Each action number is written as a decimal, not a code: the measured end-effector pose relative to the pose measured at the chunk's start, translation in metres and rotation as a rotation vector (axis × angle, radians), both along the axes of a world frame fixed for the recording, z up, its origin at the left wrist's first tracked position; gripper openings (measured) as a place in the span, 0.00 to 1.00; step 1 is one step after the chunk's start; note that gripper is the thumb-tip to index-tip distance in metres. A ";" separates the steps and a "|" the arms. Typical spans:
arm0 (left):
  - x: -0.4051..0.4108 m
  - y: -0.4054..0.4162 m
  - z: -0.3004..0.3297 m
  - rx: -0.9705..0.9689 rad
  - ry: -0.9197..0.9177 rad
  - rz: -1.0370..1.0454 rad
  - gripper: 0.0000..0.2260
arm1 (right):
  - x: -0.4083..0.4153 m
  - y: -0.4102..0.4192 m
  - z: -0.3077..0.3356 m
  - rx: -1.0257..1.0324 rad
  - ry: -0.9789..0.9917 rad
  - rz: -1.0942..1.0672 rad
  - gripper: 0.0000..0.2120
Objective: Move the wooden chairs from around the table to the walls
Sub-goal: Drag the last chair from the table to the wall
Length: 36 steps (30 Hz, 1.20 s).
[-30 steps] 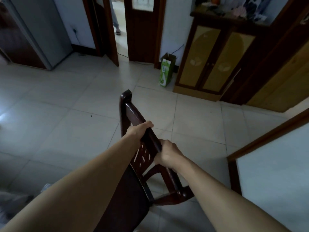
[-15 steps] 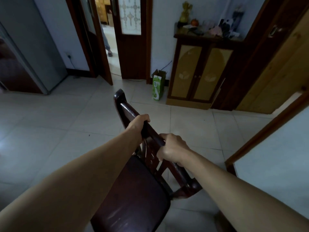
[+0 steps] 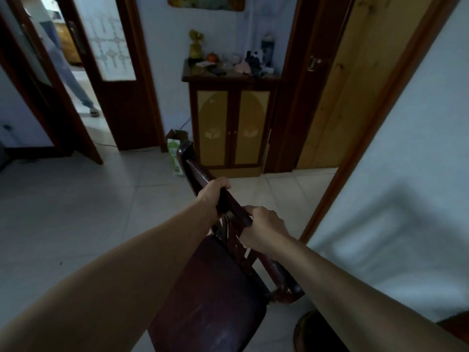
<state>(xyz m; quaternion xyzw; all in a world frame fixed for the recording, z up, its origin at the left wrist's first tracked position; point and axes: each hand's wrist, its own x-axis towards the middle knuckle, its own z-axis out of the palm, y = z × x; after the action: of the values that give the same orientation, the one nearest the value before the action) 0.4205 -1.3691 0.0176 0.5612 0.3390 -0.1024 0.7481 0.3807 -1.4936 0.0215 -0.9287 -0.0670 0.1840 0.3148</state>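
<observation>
Pale tile floor (image 3: 76, 204) fills the room, a white wall (image 3: 406, 174) to the right of the chair. Beyond the chair stands a wood cabinet (image 3: 232, 128) with two yellow door panels, clutter on its top. Dark wooden chair (image 3: 215, 295) is lifted and tilted in the middle of the floor, seat toward the camera, top rail pointing at the cabinet. Left hand (image 3: 213, 196) is wrapped tight round the rail on its far half; right hand (image 3: 264, 228) is clenched round the same rail nearer the camera. Green carton (image 3: 173, 153) sits on the floor just behind the chair's far post, left of the cabinet.
</observation>
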 end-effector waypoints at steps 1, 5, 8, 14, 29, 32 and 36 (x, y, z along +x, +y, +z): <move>0.013 -0.014 -0.001 -0.008 -0.002 -0.002 0.08 | 0.011 -0.013 -0.002 0.009 -0.006 -0.009 0.20; 0.067 -0.070 -0.007 -0.007 0.021 -0.033 0.07 | 0.057 -0.067 -0.009 0.033 -0.011 -0.054 0.23; 0.105 -0.112 -0.012 -0.012 0.046 -0.075 0.11 | 0.090 -0.108 -0.016 0.040 -0.005 -0.097 0.24; 0.162 -0.177 -0.039 -0.061 0.062 -0.107 0.19 | 0.136 -0.172 -0.035 0.053 -0.004 -0.176 0.25; 0.269 -0.306 -0.076 -0.035 0.091 -0.440 0.29 | 0.200 -0.287 -0.043 -0.025 0.104 -0.488 0.24; 0.278 -0.329 -0.082 -0.034 0.100 -0.526 0.28 | 0.202 -0.304 -0.043 -0.038 0.117 -0.533 0.18; 0.287 -0.354 -0.091 -0.035 0.094 -0.617 0.27 | 0.203 -0.321 -0.049 -0.093 0.076 -0.581 0.12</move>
<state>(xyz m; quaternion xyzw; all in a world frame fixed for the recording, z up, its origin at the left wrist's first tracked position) 0.7073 -1.7231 -0.0729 0.6192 0.1851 -0.3562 0.6749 0.5834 -1.8151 -0.0275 -0.9147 0.2222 0.1238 0.3139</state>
